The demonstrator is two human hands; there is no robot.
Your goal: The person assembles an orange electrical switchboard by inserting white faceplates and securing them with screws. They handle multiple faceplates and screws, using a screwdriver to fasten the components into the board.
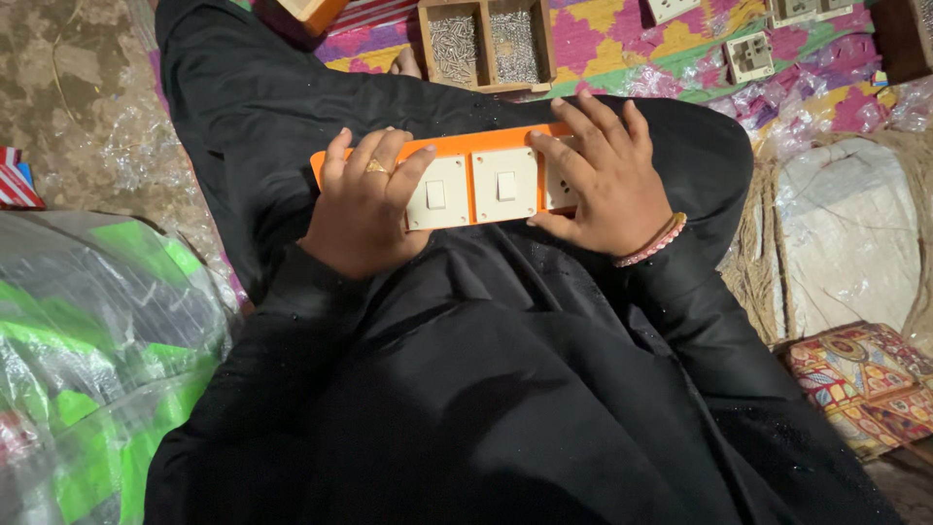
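At the far left, bare mottled ground (68, 87) shows, strewn with crumpled clear plastic film (146, 165); a red-and-white striped packet (15, 180) lies at the left edge. Below it, a large clear plastic bag (97, 360) holding green items fills the lower left corner. The person sits on the floor in a black garment (466, 389), and the orange switch board (476, 180) rests across the lap, long side level, with cream rocker switches (505, 185) set in its face. The left hand (367, 204), a ring on one finger, grasps the board's left end with fingers curled over the top edge. The right hand (607, 180), with a pink bracelet at the wrist, is spread flat over the board's right end, pressing on it. Beyond the knees lies a patterned pink, yellow and green mat (603, 39); on it stands a wooden two-compartment tray (486, 44) of small metal screws, with loose cream socket modules (748, 56) toward the mat's right edge. At the right sits a sack bound in jute twine (836, 233), and a patterned cushion (865, 384) below.
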